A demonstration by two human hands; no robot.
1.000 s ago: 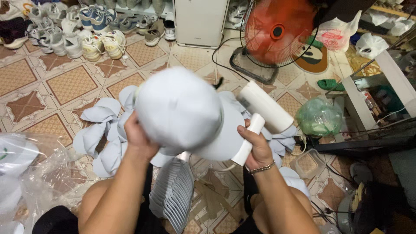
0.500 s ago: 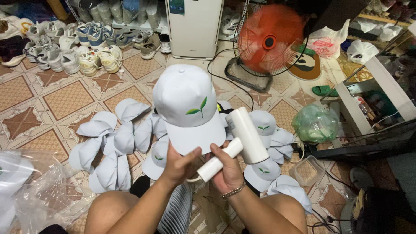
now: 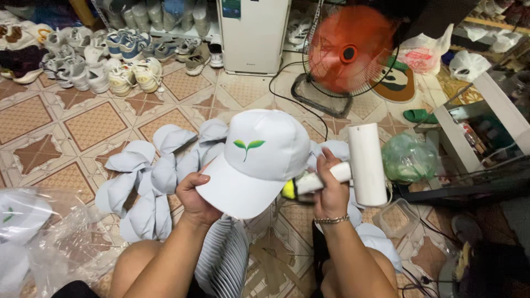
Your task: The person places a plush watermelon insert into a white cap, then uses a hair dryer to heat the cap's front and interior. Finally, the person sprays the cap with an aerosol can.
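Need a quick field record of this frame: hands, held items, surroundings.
left hand: left hand holds the white cap from beneath, at the brim's edge
right hand: right hand closed on the handle of a white lint roller
cap: upright, brim toward the person, green sprout emblem on front
floor: patterned tile floor with a pile of white caps
behind: red fan, white appliance, row of shoes
right side: green plastic bag
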